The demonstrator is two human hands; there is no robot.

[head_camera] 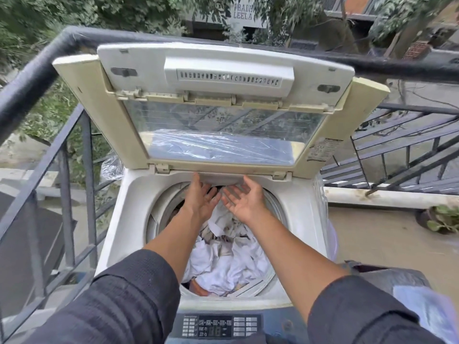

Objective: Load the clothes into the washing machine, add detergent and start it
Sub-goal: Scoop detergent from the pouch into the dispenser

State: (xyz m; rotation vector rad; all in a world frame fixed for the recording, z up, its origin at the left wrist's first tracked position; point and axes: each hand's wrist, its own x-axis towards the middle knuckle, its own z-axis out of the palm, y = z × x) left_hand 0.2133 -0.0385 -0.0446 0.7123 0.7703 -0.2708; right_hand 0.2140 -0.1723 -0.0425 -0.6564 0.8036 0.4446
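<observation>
Head view. Both arms are reaching forward over the open top of the washing machine (pixel 116 214). The left hand (pixel 200 197) is lying back-up with its fingers straight and slightly spread, the fingertips appearing to touch the rear lip of the opening, though the overlap makes that hard to confirm. The right hand (pixel 244 198) is turning palm-up, fingers relaxed and spread, gripping nothing. The two hands are hovering just beside each other above the drum.

The clothes (pixel 223 259), mostly white, are lying crumpled inside the drum, filling it well up. The lid (pixel 218 108) is standing folded upward behind the hands. The control panel (pixel 218 325) is sitting at the near edge, between the dark sleeves.

The machine is standing on an outdoor balcony. A dark metal railing (pixel 44 70) is running close along the left and behind. Bare floor (pixel 372 234) is opening on the right, with a potted plant (pixel 442 218) farther off.
</observation>
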